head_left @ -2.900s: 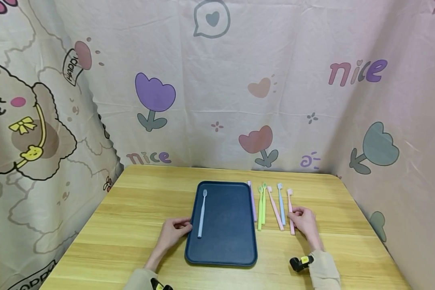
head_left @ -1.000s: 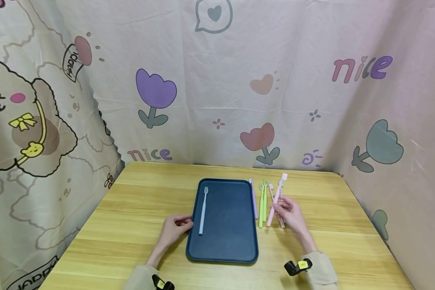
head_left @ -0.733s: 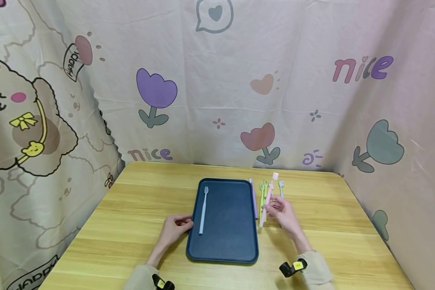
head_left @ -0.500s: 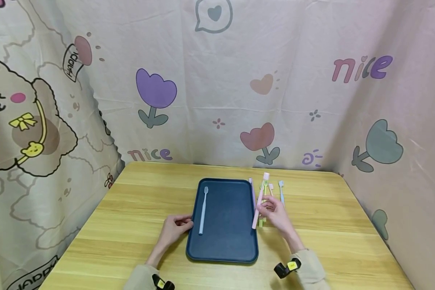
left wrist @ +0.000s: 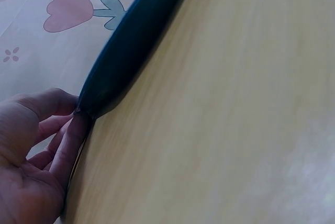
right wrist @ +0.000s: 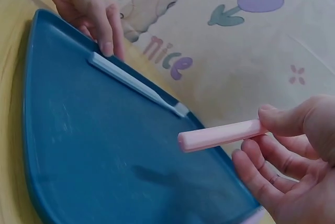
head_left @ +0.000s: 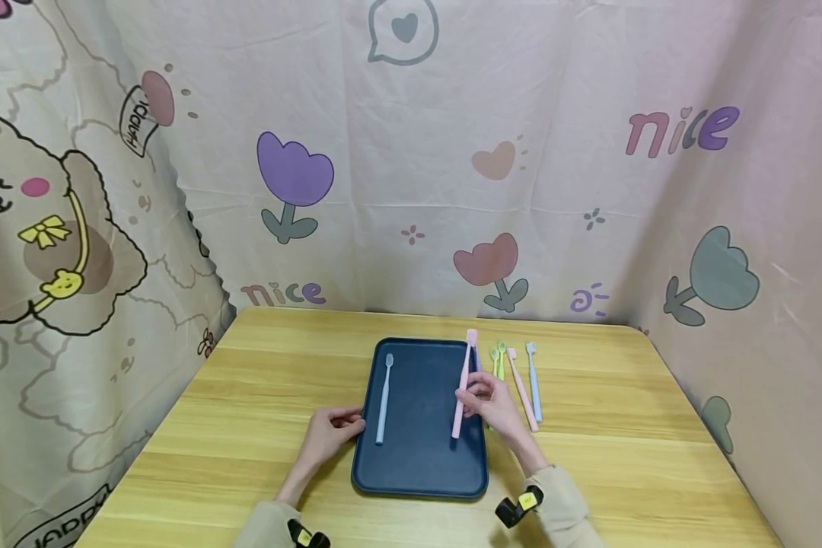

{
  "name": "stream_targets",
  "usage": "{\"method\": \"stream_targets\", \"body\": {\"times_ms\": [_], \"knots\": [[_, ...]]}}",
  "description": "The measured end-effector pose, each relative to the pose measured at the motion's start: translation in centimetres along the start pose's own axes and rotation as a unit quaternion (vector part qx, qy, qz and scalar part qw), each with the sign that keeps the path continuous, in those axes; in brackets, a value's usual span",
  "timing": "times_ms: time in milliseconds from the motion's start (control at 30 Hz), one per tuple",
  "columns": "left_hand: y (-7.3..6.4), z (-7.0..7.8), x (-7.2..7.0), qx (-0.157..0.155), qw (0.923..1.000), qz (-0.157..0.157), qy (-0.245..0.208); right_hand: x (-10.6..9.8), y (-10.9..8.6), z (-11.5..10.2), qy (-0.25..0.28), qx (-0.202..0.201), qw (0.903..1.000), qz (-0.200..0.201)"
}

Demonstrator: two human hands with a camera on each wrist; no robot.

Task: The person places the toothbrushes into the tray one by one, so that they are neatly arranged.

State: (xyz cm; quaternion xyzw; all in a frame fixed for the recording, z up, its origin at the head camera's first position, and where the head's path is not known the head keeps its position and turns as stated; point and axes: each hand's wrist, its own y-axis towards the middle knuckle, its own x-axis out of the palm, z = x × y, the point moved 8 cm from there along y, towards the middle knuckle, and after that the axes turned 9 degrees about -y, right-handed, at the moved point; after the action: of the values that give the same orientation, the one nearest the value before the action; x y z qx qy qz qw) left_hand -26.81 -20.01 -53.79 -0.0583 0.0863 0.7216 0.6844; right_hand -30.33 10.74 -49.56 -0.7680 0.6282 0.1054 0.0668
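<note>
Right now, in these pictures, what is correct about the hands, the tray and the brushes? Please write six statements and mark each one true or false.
1. The right hand holds a pink brush. True.
2. The left hand touches the tray. True.
3. The tray is round. False: it is rectangular, with rounded corners.
4. Two brushes lie in the tray. False: only a blue brush does; the pink brush is held over it.
5. Another blue brush lies outside the tray. True.
6. Nothing lies right of the tray. False: green brushes, among others, lie there.
</note>
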Motion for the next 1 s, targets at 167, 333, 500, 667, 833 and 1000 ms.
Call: {"method": "stream_targets", "body": {"times_ms": [167,333,500,667,833,1000], "knots": [[0.0,0.0,0.0,-0.004,1.0000,0.001,0.001,1.2,0.4,-0.5,-0.011,-0.010,0.9998,-0.014],[0.0,0.0,0.1,-0.007,1.0000,-0.002,0.004,2.5,1.0,-0.8,-0.010,-0.023,0.9992,-0.032],[0.0,0.0,0.1,-0.004,1.0000,-0.001,0.006,3.7,1.4,-0.9,0.006,-0.031,0.9985,-0.044],[-0.1,0.1,0.0,0.000,1.0000,-0.003,0.007,4.9,1.6,-1.0,-0.006,-0.032,0.9979,-0.056],[-0.1,0.1,0.0,0.004,1.0000,-0.003,0.005,6.1,2.0,-0.7,-0.023,-0.028,0.9969,-0.069],[-0.1,0.1,0.0,0.003,0.9999,-0.002,0.012,6.9,2.4,-0.5,-0.034,-0.010,0.9967,-0.073]]}}
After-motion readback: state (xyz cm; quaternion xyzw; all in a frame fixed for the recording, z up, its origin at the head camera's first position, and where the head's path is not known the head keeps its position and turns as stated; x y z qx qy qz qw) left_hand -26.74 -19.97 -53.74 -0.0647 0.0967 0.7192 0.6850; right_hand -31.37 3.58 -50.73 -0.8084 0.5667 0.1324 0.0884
